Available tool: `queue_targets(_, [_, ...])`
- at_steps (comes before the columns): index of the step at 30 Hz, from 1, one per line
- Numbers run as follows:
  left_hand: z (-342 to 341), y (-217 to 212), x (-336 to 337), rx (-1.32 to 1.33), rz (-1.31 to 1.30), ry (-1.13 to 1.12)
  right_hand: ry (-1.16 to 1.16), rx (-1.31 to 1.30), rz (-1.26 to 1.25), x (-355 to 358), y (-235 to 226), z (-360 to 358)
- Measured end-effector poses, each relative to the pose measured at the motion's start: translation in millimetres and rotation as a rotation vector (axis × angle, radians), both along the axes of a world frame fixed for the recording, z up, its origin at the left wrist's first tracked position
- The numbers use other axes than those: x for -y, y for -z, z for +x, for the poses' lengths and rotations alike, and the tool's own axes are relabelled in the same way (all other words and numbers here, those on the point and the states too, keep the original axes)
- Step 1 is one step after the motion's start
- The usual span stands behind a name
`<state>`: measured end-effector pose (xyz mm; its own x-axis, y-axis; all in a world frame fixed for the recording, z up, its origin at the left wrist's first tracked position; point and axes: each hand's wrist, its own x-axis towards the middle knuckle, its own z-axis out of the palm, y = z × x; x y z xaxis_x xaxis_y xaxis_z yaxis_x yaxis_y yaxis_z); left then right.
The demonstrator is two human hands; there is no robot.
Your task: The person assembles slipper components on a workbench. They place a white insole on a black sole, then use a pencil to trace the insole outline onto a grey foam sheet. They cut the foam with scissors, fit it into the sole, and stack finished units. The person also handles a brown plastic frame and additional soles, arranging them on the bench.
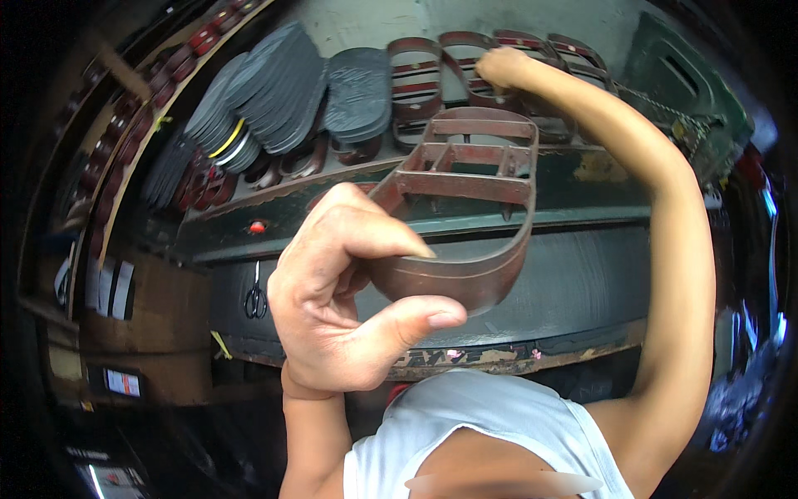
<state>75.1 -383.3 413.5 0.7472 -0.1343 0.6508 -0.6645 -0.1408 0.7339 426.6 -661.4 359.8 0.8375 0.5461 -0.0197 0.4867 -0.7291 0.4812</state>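
Observation:
My left hand grips the rounded end of a reddish-brown metal cutting die, thumb below and fingers curled over its edge. The die is shaped like a shoe sole, with cross bars inside, and is held up above the bench. At the back, my right hand reaches out with its fingers curled at a second sole-shaped cutting die in a row of similar ones. Part of that row is hidden by my right forearm and the held die.
Stacks of dark sole-shaped sheets stand on the back shelf, left of the dies. Black scissors lie on the dark bench. Shelves of dies run along the left. A green metal part stands at back right.

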Motion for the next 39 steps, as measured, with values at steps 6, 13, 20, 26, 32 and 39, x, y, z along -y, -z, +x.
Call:
queue_targets(6, [32.5,12.4,15.7,0.071,0.067,0.178,0.028,-0.051,0.121,5.9,-16.1,5.7])
queue_targets(13, [99.1,83.2,71.3,0.228,0.272,0.003,0.047,-0.277,0.075,9.2,-40.9,34.2])
queue_targets(20, [190.6,121.9,108.9,0.199,0.452,-0.249,-0.086,-0.357,0.193,12.8,-44.5,44.3])
queue_targets(26, [187.3,114.9,137.0,0.402,0.613,-0.285,-0.019,-0.322,0.175,13.4,-54.3,20.9])
queue_targets(32, [200.3,147.0,217.8,0.209,1.03,-0.158,-0.142,-0.199,0.252,32.5,-25.3,38.7])
queue_targets(39, [193.3,134.9,206.3,0.5,0.351,-0.032,-0.099,-0.393,0.411,78.5,-24.2,89.2])
